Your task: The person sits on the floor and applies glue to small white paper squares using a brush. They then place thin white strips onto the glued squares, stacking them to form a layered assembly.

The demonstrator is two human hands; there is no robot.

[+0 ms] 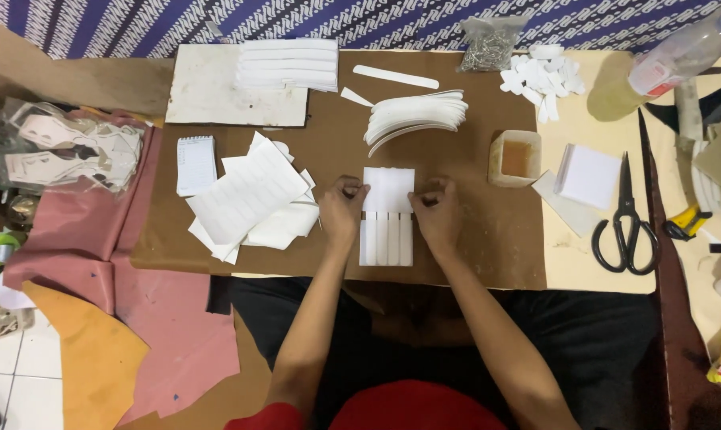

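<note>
Both hands pinch white strip sheet [387, 216] at its edges: left hand [343, 209], right hand [434, 209]. Left of sheet, loose pile [249, 199] lies done, I'd judge; curved stack [415, 115] behind it looks untouched.

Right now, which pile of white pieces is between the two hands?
The flat sheet of white strips at the board's near edge; left hand and right hand pinch its sides. The other piles lie untouched.
</note>
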